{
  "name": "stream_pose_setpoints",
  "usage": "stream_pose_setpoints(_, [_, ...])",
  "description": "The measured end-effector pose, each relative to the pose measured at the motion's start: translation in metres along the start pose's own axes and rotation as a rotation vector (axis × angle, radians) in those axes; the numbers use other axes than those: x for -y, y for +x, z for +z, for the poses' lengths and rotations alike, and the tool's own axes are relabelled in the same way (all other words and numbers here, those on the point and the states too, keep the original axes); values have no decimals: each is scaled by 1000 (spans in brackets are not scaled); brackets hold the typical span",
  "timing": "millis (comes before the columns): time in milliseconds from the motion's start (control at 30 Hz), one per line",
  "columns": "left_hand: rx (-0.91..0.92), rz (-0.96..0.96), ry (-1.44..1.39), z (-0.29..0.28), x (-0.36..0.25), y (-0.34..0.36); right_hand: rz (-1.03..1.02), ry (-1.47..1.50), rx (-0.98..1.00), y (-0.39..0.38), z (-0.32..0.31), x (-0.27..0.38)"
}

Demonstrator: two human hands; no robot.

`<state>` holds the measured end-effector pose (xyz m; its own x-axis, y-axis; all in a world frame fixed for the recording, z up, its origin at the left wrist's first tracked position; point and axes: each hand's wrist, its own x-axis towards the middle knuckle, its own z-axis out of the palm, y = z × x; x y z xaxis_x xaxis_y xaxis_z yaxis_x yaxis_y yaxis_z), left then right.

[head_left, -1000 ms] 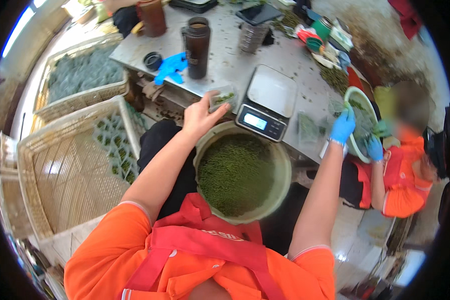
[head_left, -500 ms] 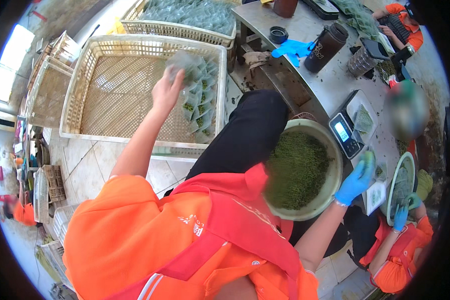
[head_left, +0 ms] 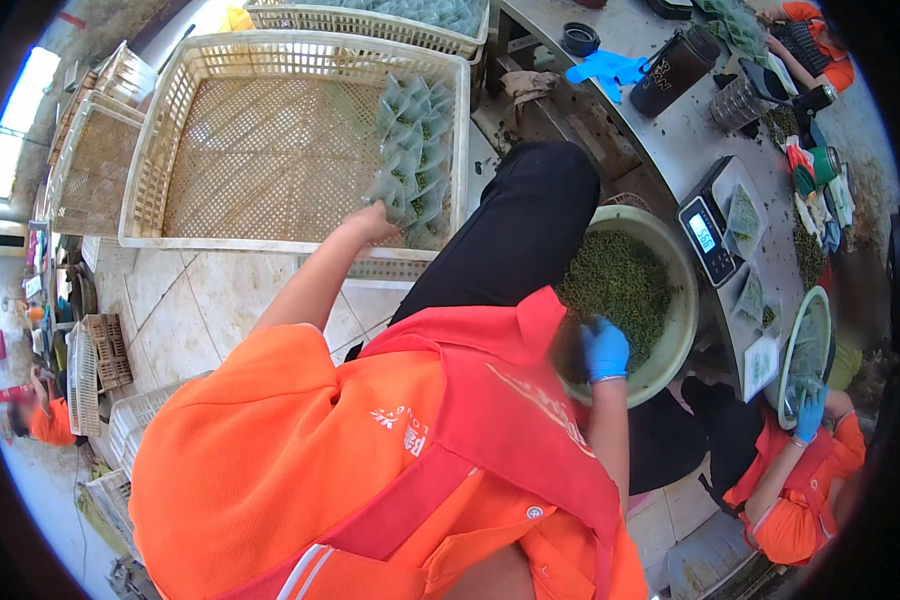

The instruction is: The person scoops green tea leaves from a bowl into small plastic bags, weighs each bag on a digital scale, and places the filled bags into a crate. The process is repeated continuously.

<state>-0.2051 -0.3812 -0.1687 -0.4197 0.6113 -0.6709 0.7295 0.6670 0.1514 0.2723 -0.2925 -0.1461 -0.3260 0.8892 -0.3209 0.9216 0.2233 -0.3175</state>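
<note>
My bare left hand [head_left: 372, 222] is closed at the front of the cream plastic crate [head_left: 300, 243], its fingers pinching a small clear bag [head_left: 388, 190] of green berries. This bag stands against several like it, packed in rows along the crate's right side. My right hand [head_left: 606, 350], in a blue glove, reaches into a pale round basin [head_left: 682, 335] between my legs. Loose green berries [head_left: 625, 280], like green peppercorns, fill the basin, and they hide part of my right fingers.
A digital scale [head_left: 707, 240] on the metal table [head_left: 660, 150] bears a filled bag [head_left: 742, 215]; more bags lie beside it. Behind stand a dark flask [head_left: 675, 70] and blue gloves [head_left: 608, 72]. At right, a co-worker's gloved hand [head_left: 808, 410] is at a green-rimmed basin [head_left: 820, 320].
My left hand has come nearer, to the front end of the bag rows. My right hand has moved left from beside the scale down into the basin. The scale now shows a different reading.
</note>
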Motion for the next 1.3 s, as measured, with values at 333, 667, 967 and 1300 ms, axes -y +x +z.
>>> stream_pose_setpoints(333, [-45,-7,-347,-28,32,31,-92,-69,237,-12,13,29])
stream_pose_setpoints(667, [132,137,-311,-36,42,51,323,1407,-10,-28,-51,10])
stream_pose_setpoints(967, [-855,388,-29,-110,-65,-13,-9,692,-446,-7,-98,-17])
stream_pose_setpoints(1300, [-949,1385,-312,-81,-303,-92,275,11,-564,101,-194,3])
